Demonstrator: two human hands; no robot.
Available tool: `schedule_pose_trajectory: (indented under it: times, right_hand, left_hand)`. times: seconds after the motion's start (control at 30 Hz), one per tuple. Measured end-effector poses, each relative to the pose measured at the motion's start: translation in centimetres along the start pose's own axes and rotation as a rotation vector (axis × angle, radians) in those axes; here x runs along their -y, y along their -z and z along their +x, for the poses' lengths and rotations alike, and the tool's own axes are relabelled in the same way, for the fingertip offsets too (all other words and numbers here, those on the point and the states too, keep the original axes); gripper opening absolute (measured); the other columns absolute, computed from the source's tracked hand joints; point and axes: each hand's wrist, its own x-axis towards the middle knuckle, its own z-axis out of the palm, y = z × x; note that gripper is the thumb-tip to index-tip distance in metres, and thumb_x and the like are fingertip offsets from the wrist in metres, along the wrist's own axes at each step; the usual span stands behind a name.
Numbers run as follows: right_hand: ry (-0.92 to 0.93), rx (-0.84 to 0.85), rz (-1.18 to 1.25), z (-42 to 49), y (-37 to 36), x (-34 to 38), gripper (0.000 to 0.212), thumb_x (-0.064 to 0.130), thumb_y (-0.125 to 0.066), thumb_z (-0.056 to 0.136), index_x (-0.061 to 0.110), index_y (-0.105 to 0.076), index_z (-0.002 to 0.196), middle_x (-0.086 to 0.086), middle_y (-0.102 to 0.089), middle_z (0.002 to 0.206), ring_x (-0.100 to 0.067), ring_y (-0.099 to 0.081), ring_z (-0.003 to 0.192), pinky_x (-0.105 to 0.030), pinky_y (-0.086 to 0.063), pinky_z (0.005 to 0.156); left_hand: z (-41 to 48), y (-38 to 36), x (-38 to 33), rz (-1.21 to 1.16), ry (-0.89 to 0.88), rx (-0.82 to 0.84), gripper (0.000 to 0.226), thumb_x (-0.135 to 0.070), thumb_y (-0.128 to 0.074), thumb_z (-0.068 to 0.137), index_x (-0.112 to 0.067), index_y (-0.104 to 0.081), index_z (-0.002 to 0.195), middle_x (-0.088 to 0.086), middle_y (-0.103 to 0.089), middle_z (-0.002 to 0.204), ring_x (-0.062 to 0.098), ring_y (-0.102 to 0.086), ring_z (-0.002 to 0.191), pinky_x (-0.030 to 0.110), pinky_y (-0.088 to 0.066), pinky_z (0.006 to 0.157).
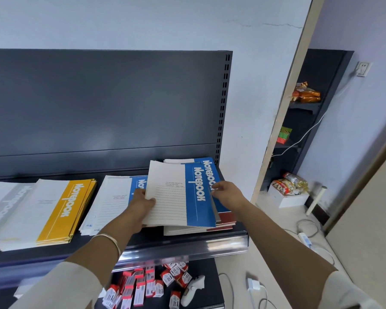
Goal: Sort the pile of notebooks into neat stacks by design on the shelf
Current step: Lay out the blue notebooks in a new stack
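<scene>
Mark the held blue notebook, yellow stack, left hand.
held blue notebook (196, 195), head view, blue band
yellow stack (62, 210), head view, top cover's yellow band
left hand (140, 204), head view, back of hand

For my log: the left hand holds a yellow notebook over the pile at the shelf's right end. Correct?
No. The head view shows the notebook in the left hand is blue, not yellow, over the pile at the shelf's right end.

My left hand (140, 202) grips the blue notebook (183, 195) by its white edge. My right hand (226, 194) pinches the opposite edge, over the mixed pile (223, 219). A blue stack (112, 201) lies just left.
</scene>
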Motion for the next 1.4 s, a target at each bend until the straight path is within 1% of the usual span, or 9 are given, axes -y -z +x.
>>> schedule_pose_trajectory:
  times: [0.2, 0.33, 0.43, 0.6, 0.83, 0.9, 1.0, 1.23, 1.4]
  right_hand:
    - [0.042, -0.022, -0.314, -0.5, 0.1, -0.3, 0.026, 0.024, -0.056, 0.093, 0.007, -0.058, 0.113, -0.01, -0.057, 0.126, -0.025, -0.057, 0.111, -0.041, -0.052, 0.093]
    - [0.062, -0.035, -0.416, -1.1, 0.1, 0.1, 0.027, 0.025, -0.057, 0.093, 0.006, -0.057, 0.112, -0.01, -0.059, 0.122, -0.024, -0.058, 0.108, -0.034, -0.052, 0.088]
    - [0.091, -0.031, -0.452, -1.3, -0.4, 0.5, 0.029, 0.025, -0.057, 0.093, 0.005, -0.056, 0.113, -0.009, -0.06, 0.122, -0.021, -0.058, 0.109, -0.029, -0.049, 0.082]
    - [0.107, -0.033, -0.468, -1.6, -1.8, 0.7, 0.036, 0.028, -0.056, 0.092, 0.009, -0.053, 0.122, -0.012, -0.054, 0.126, -0.024, -0.056, 0.111, -0.035, -0.05, 0.092]
    - [0.079, -0.096, -0.086, -2.1, -3.0, 2.5, 0.051, 0.031, -0.051, 0.096, 0.008, -0.039, 0.14, -0.013, -0.053, 0.131, -0.027, -0.053, 0.116, -0.035, -0.045, 0.094]
    - [0.01, -0.016, 0.206, -2.5, -3.6, 3.4, 0.05, 0.032, -0.053, 0.095, 0.01, -0.041, 0.138, -0.009, -0.056, 0.128, -0.024, -0.057, 0.113, -0.038, -0.05, 0.093]
    - [-0.114, 0.166, 0.557, -3.1, -4.5, 4.9, 0.03, 0.024, -0.056, 0.095, 0.017, -0.05, 0.123, -0.003, -0.063, 0.112, -0.018, -0.062, 0.096, -0.039, -0.056, 0.074]
    - [0.024, 0.124, 0.463, -3.3, -6.5, 7.5, 0.022, 0.021, -0.047, 0.099, 0.019, -0.049, 0.121, -0.001, -0.062, 0.102, -0.016, -0.062, 0.089, -0.035, -0.058, 0.064]
    - [0.04, 0.245, 0.379, -3.6, -7.2, 8.8, 0.01, 0.02, -0.05, 0.098, 0.025, -0.051, 0.105, -0.002, -0.062, 0.105, -0.015, -0.062, 0.088, -0.029, -0.057, 0.061]
  left_hand:
    - [-0.2, -1.0, -0.7, 0.262, -0.146, -0.06, 0.023, -0.008, -0.05, 0.094, -0.011, -0.036, 0.112, 0.011, -0.048, 0.115, 0.029, -0.052, 0.101, 0.038, -0.043, 0.089]
    - [-0.3, -0.4, -1.1, 0.432, -0.203, -0.101, 0.024, -0.013, -0.055, 0.092, -0.007, -0.047, 0.114, 0.015, -0.042, 0.129, 0.027, -0.051, 0.105, 0.033, -0.04, 0.091]
    - [-0.5, -0.1, -1.2, 0.401, -0.269, -0.098, 0.027, -0.011, -0.053, 0.093, -0.004, -0.05, 0.12, 0.012, -0.055, 0.123, 0.025, -0.052, 0.104, 0.029, -0.038, 0.082]
    - [-0.9, 0.5, -0.7, 0.296, -0.308, -0.14, 0.023, -0.009, -0.049, 0.095, -0.006, -0.049, 0.118, 0.013, -0.056, 0.117, 0.02, -0.047, 0.093, 0.029, -0.038, 0.08]
    - [-0.9, 3.1, -0.3, -0.145, -0.295, -0.15, 0.025, -0.011, -0.045, 0.097, -0.013, -0.045, 0.122, 0.009, -0.053, 0.11, 0.023, -0.049, 0.094, 0.036, -0.042, 0.077]
    - [-1.0, 3.5, -0.5, -0.246, -0.263, -0.141, 0.025, -0.013, -0.046, 0.097, -0.014, -0.045, 0.122, 0.006, -0.053, 0.109, 0.023, -0.05, 0.095, 0.038, -0.045, 0.079]
    - [-1.1, 4.2, -0.6, -0.306, -0.259, -0.128, 0.026, -0.014, -0.045, 0.098, -0.016, -0.044, 0.124, 0.005, -0.055, 0.111, 0.024, -0.053, 0.098, 0.041, -0.049, 0.085]
    - [-1.1, 6.1, -0.9, -0.328, -0.253, -0.104, 0.033, -0.014, -0.04, 0.1, -0.02, -0.035, 0.132, 0.002, -0.049, 0.113, 0.022, -0.051, 0.1, 0.041, -0.049, 0.085]
    - [-0.6, 7.7, -0.3, -0.347, -0.263, -0.194, 0.033, -0.017, -0.042, 0.1, -0.021, -0.038, 0.132, 0.002, -0.053, 0.112, 0.019, -0.054, 0.093, 0.033, -0.049, 0.07]
